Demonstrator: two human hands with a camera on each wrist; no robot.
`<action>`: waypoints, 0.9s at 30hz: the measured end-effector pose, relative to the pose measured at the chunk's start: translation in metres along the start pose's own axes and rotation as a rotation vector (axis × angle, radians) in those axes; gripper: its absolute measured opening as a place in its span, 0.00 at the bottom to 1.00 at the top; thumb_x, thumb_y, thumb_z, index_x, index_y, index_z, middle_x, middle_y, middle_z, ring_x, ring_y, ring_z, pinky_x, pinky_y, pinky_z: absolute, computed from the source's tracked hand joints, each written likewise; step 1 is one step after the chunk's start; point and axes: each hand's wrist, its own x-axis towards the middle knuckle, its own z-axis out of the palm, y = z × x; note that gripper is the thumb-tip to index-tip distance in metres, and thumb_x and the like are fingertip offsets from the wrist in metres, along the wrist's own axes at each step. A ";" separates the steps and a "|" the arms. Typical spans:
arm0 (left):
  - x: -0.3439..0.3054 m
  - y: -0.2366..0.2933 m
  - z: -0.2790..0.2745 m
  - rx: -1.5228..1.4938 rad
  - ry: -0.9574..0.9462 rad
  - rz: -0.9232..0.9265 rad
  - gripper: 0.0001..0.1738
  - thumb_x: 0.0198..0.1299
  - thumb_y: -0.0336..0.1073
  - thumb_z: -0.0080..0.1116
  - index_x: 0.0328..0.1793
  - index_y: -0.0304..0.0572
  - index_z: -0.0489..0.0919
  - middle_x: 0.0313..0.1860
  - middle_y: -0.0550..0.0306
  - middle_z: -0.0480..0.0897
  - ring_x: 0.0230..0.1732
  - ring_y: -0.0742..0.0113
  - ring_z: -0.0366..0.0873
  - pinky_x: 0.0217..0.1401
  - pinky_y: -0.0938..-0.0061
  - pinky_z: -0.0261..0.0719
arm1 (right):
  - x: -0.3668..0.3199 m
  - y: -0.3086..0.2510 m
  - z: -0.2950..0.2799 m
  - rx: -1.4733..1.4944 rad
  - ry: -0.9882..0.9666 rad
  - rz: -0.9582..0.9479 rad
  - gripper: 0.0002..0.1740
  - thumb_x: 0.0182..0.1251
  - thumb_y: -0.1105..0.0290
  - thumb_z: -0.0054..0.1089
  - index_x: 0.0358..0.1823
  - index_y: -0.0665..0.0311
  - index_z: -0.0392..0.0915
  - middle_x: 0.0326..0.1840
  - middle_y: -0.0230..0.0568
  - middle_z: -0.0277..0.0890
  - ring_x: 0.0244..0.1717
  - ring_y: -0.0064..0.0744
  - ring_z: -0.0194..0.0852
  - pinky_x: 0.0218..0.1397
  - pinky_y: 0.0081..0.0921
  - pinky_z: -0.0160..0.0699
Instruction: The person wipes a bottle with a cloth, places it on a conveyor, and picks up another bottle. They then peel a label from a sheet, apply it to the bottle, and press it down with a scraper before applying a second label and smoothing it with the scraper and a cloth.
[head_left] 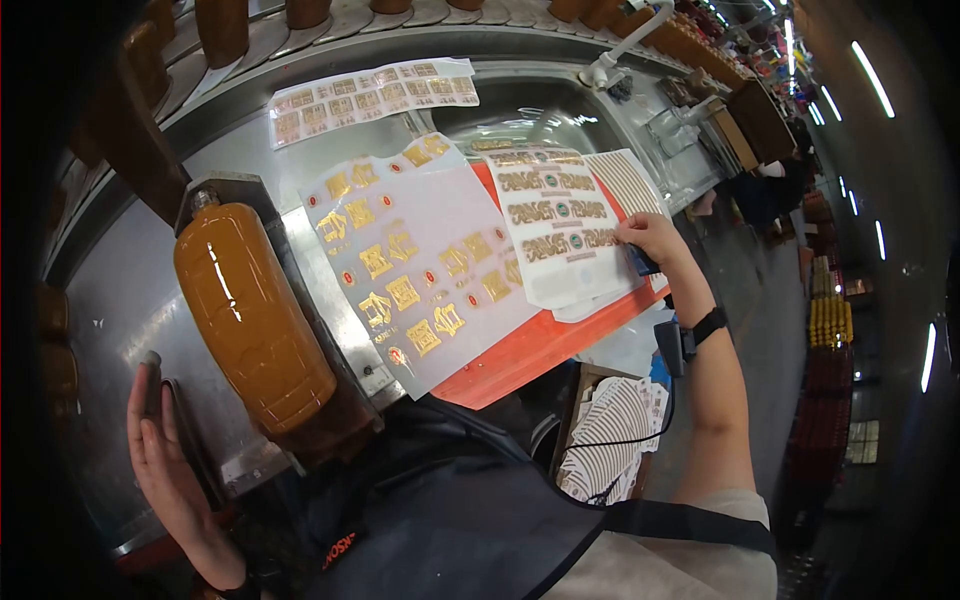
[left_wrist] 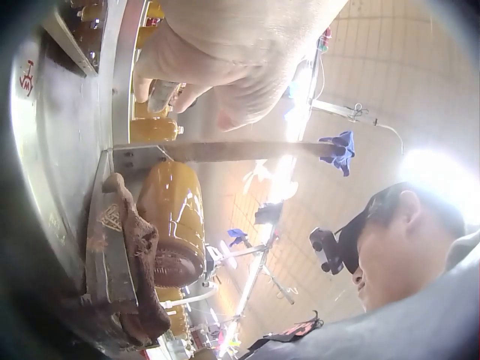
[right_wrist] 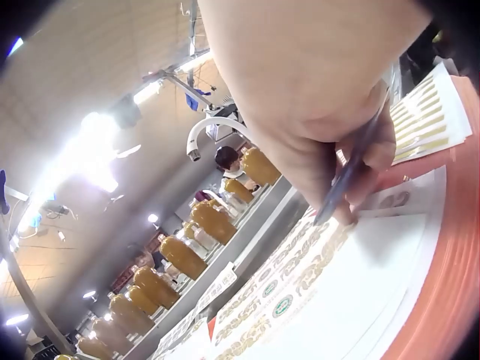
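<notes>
In the head view, the patterned sheet (head_left: 560, 235) lies at nine o'clock from the right hand (head_left: 655, 240), whose fingertips touch its right-hand edge; the same hand's fingers are curled around a slim dark tool (right_wrist: 352, 161). The sheet's lower edge stops short of the rim of the red board (head_left: 520, 360), leaving a red strip towards seven o'clock. The striped sheet (head_left: 625, 178) lies at eleven o'clock, just beside the patterned one; the gold-printed sheet (head_left: 440, 295) lies farther off at nine. A box of printed sheets (head_left: 610, 440) sits at six o'clock, below the board. The left hand (head_left: 170, 480) is released, fingers extended, apart from the brown bottle (head_left: 255, 315) at its one o'clock; steel surface (head_left: 125, 290) stretches towards eleven.
</notes>
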 end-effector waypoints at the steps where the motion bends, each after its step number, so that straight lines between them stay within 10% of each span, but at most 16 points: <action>1: 0.000 -0.001 0.000 -0.001 -0.001 -0.001 0.31 0.80 0.44 0.41 0.76 0.24 0.63 0.78 0.40 0.64 0.81 0.56 0.58 0.86 0.58 0.53 | -0.003 -0.004 0.001 -0.008 0.014 0.001 0.11 0.54 0.66 0.75 0.31 0.66 0.84 0.27 0.31 0.83 0.26 0.20 0.75 0.32 0.20 0.73; 18: 0.002 -0.012 -0.012 -0.020 0.019 -0.004 0.29 0.80 0.43 0.40 0.76 0.25 0.65 0.76 0.42 0.67 0.80 0.59 0.61 0.85 0.59 0.54 | 0.002 -0.007 -0.004 -0.165 0.036 0.001 0.15 0.51 0.66 0.72 0.35 0.70 0.86 0.26 0.37 0.82 0.27 0.24 0.78 0.34 0.25 0.77; 27: 0.007 -0.015 -0.015 -0.003 0.036 -0.007 0.28 0.81 0.42 0.36 0.75 0.26 0.66 0.76 0.42 0.68 0.80 0.59 0.61 0.85 0.59 0.55 | 0.000 -0.018 -0.006 0.206 -0.030 0.133 0.13 0.57 0.64 0.72 0.36 0.66 0.84 0.26 0.29 0.79 0.25 0.18 0.73 0.29 0.19 0.71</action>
